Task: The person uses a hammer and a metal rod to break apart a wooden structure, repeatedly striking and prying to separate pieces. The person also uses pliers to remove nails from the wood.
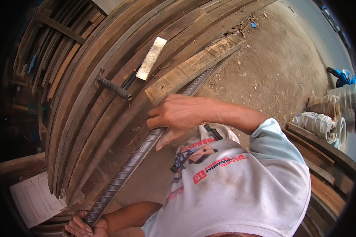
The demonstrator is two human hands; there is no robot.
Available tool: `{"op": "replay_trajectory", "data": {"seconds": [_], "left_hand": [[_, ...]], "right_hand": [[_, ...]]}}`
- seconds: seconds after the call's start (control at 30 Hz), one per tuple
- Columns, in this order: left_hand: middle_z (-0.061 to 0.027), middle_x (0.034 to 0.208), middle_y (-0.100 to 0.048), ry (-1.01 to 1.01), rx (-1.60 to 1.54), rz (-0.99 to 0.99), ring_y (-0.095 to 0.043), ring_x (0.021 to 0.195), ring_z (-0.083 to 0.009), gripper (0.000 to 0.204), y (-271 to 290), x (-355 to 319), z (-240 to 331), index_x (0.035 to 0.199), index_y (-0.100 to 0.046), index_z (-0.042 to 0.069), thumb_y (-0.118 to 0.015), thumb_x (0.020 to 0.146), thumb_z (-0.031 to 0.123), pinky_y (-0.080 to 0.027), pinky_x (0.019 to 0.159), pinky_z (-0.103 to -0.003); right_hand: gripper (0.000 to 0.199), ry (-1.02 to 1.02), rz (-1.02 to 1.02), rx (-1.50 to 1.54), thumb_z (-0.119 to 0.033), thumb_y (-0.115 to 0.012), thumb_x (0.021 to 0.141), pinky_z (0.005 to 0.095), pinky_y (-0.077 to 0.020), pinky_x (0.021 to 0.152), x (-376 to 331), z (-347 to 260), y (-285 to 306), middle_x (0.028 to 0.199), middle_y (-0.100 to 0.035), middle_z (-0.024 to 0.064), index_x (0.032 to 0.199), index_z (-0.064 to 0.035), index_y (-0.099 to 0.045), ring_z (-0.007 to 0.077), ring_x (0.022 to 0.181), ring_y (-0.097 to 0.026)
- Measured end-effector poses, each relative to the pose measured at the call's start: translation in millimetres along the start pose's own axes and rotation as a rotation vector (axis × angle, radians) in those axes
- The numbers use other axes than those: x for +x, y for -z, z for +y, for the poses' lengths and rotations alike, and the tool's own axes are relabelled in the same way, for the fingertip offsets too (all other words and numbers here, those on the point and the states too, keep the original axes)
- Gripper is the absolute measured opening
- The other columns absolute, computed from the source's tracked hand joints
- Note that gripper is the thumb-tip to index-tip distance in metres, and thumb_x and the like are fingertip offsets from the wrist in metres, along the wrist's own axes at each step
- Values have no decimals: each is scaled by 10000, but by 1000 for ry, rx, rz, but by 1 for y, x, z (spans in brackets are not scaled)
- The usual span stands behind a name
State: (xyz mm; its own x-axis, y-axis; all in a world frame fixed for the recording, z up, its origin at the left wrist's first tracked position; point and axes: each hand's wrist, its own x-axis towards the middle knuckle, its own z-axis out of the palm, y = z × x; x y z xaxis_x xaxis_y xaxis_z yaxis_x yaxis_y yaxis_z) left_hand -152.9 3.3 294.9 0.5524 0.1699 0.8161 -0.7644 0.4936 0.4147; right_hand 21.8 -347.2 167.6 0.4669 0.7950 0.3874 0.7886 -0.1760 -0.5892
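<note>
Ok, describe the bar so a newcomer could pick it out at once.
Start at the big stack of planks filling the upper left. Along its lower right side, the bar slants from the left hand, near the bottom edge, up through the grip of the right hand. Unlike the brown planks, it is dark grey with slanting ridges.

White panelled door (36, 195) at lower left, pale sack (315, 124) and blue bundle (343, 76) at far right

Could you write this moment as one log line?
left hand: gripping metal bar | right hand: gripping same bar, farther up the picture | nearby: hammer, pale block, wooden planks
</note>
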Motion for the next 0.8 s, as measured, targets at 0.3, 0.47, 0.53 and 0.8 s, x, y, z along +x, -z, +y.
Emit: {"op": "replay_trajectory", "data": {"seconds": [0.3, 0.47, 0.53, 0.8], "left_hand": [[30, 574, -396, -144, 233, 475, -400, 491, -86, 225, 24, -114, 19, 915, -472, 64, -564, 997, 252, -368, 543, -208], [-3, 589, -438, -103, 222, 677, -407, 500, -109, 175, 46, -161, 16, 933, -486, 63, -511, 1043, 196, -408, 566, -263], [2, 589, -441, -105, 145, 634, -415, 503, -100, 198, 69, -176, 17, 929, -484, 61, -498, 1064, 204, -412, 556, -265], [23, 589, -398, -30, 56, 907, -381, 512, -72, 224, 139, -232, -11, 860, -464, 105, -532, 1051, 199, -393, 544, -259]], "right_hand": [[846, -403, -164, -327, -772, -688, 799, 501, -521, 826, -9, 86, 31, 1031, -651, 193, 1199, -26, -668, 416, 921, -667], [957, -405, -84, -438, -855, -600, 797, 493, -524, 911, -18, 64, 31, 941, -649, 225, 1219, 3, -651, 433, 926, -670], [934, -243, 35, -518, -825, -663, 775, 502, -502, 936, -27, 48, 17, 969, -639, 191, 1215, -2, -625, 391, 942, -667], [944, -203, 136, -458, -740, -857, 627, 456, -563, 822, -29, 42, 27, 932, -652, 169, 1161, 7, -636, 358, 893, -682]]}}
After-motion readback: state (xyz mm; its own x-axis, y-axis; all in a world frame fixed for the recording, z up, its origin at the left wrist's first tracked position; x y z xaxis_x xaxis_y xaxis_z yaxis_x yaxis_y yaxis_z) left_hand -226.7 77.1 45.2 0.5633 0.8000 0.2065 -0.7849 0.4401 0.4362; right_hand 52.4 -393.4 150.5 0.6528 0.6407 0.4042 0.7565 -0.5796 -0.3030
